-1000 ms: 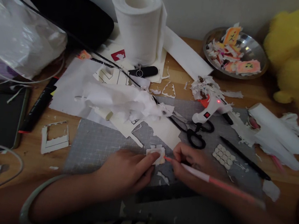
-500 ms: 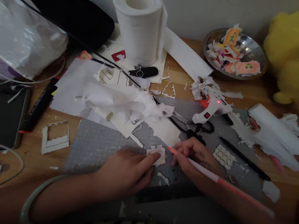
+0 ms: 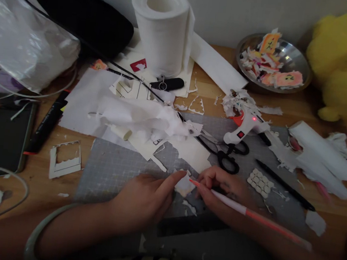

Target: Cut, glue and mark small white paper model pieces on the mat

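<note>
My left hand [image 3: 150, 198] lies on the grey cutting mat [image 3: 108, 160], its index finger stretched onto the upper left edge of a small white paper piece [image 3: 184, 185]. The other fingers are curled under the palm. In my right hand [image 3: 221, 191] is a slim pen [image 3: 234, 204] with an orange tip and a white and orange-red barrel, pinched between thumb and fingers. Its tip points at the right part of the small piece; whether it touches is too small to tell. A torn white scrap [image 3: 190, 207] lies just below.
Black-handled scissors [image 3: 228, 162] and a white glue gun [image 3: 243, 129] with a red light lie beyond my right hand. Farther back stand a paper roll [image 3: 159, 33] and a metal bowl [image 3: 305, 80] of coloured pieces. A phone [image 3: 7, 137] is at the left.
My left index finger has shifted from the middle of the small piece to its upper edge, exposing more of it. The pen tip has moved down and slightly left over the piece.
</note>
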`<state>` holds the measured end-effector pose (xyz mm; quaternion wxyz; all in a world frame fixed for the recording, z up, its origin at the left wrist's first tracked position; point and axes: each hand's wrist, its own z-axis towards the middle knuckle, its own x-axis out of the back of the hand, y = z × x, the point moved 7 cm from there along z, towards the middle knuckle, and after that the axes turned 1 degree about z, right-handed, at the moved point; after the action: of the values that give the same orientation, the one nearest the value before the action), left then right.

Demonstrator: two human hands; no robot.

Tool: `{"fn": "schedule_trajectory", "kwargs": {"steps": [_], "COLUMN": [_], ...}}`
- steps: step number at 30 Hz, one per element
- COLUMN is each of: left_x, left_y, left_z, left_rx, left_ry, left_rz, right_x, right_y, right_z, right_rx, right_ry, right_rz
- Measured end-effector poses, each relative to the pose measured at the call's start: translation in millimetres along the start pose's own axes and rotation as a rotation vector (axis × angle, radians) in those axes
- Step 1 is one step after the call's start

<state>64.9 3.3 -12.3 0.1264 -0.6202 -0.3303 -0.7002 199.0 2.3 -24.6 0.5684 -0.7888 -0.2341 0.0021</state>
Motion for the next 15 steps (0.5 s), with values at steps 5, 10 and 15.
{"fn": "schedule_trajectory", "kwargs": {"steps": [5, 10, 15], "left_x": [-2.6, -5.2, -3.1], "left_y": [2.3, 3.0, 3.5], "left_z": [-0.5, -1.4, -2.6], "left_rx": [-0.055, -0.080, -0.091], "left_ry": [-0.028, -0.061, -0.037], "left_rz": [-0.013, 0.001, -0.002], "right_x": [3.9, 0.7, 0.8], "right_y": [1.3, -2.8, -4.6], "right_z": [-2.2, -0.6, 0.3], "right_rx": [-0.014, 0.013, 0.036], "right_ry": [0.041, -0.031, -0.016], "right_rz": [-0.129, -0.168, -0.251]}}
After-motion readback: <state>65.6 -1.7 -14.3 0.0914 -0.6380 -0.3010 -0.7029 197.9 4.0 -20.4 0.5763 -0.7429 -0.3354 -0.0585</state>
